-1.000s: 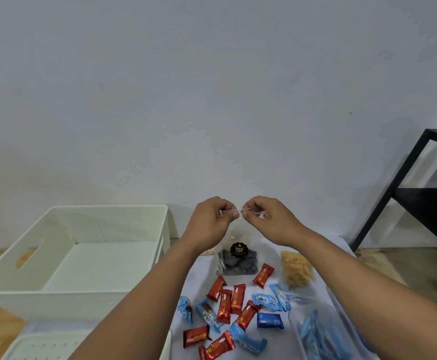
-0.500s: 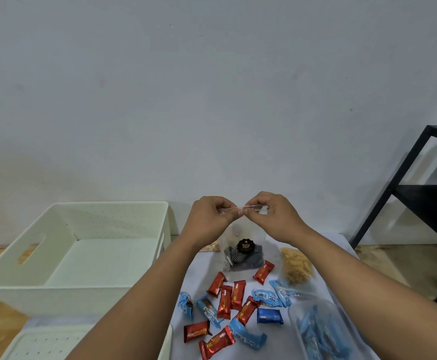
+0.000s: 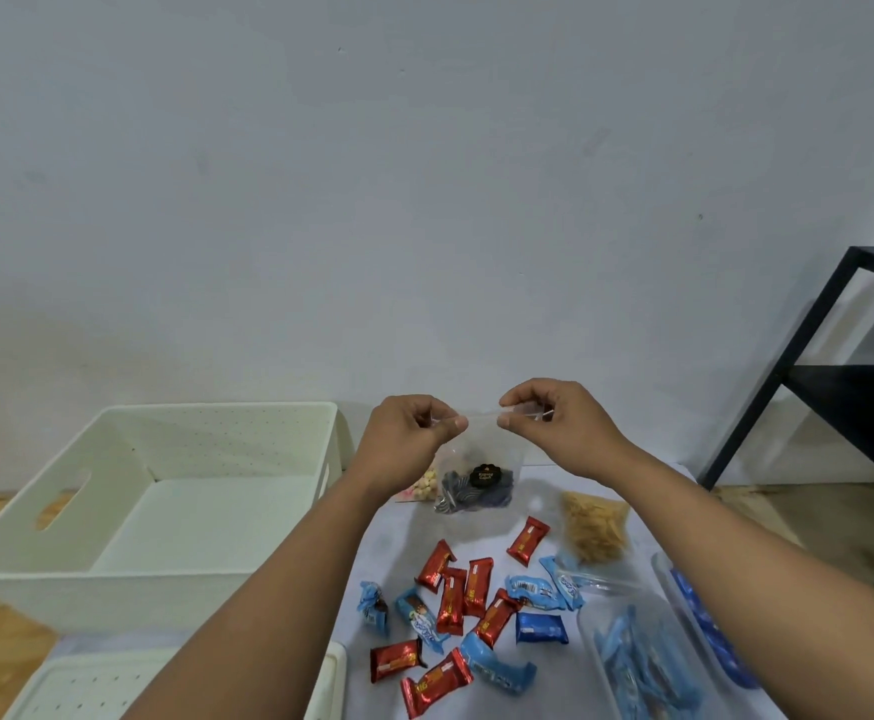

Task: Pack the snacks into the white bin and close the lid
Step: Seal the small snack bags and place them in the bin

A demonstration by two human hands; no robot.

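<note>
The white bin sits on the left with nothing in it, and its lid lies in front of it. The left hand and right hand each pinch the top edge of a clear snack bag, held up above the table. If the thin top slips from the fingers, the bag could drop and spill. Both arms reach forward, hands close together. Red wrapped snacks and blue wrapped snacks wait below.

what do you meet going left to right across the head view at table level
white bin → left hand → clear bag → right hand → noodle pack → black shelf
</note>
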